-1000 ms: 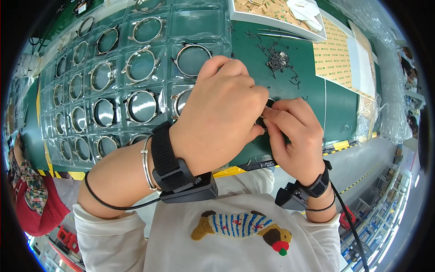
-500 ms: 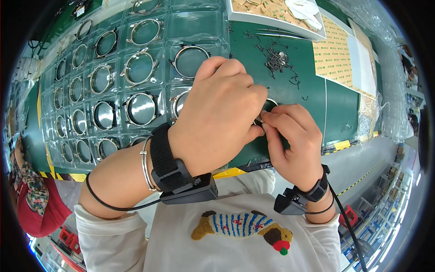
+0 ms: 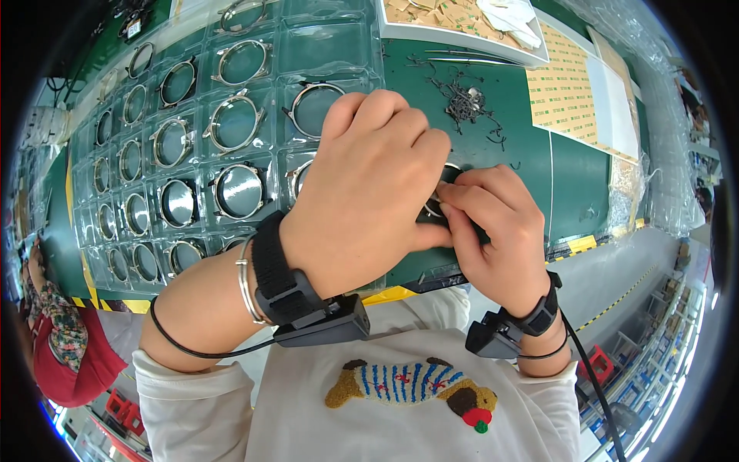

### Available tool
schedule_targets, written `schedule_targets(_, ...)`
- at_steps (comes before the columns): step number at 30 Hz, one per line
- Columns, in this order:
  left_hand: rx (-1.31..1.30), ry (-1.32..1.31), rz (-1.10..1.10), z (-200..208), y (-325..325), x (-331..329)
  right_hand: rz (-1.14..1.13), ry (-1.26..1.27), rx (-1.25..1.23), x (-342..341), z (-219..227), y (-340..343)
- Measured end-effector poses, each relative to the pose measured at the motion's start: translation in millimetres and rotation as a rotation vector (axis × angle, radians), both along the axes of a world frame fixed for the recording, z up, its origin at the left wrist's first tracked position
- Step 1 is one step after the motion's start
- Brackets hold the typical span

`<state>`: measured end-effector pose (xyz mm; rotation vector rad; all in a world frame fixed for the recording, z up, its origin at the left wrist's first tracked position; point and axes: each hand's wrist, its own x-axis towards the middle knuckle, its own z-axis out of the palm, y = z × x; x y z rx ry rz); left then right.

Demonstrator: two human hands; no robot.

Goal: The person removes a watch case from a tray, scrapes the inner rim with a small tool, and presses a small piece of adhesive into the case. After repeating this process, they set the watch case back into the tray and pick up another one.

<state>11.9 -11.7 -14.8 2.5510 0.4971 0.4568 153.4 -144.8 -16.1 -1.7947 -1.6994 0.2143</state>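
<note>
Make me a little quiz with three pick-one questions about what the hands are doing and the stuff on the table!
1. Where is the clear tray of metal rings?
A. To the left of the hands
B. On the floor
C. On the person's lap

2. What colour is the table mat?
A. Red
B. Green
C. White

3. How are the two hands placed?
A. Far apart
B. Both flat in the tray
C. Close together, pinching a small ring

Answers:
1. A, since the tray lies on the table beside the left hand.
2. B, since the bare mat around the small pile of dark wire bits is green.
3. C, since the right hand meets the left hand over a small metal ring, mostly hidden by fingers.
</note>
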Motion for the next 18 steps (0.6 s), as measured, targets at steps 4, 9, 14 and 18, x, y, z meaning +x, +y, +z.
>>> schedule_targets(4,-0.066,-0.097,-0.113,-1,8,-3,0.099,0.034,-0.052,9,4,2)
schedule_targets(9,-0.057,-0.022,-0.118,-1,12,-2,0.137,0.022,-0.043,8,3,6)
schedule_targets(14,-0.066,-0.020,-0.088,-1,11,0,0.014,-0.003,0.003,-6,-2,3)
schedule_targets(18,-0.069,-0.033,-0.061,-3,9,0,-0.069,-0.012,0.016,-16,-5,2)
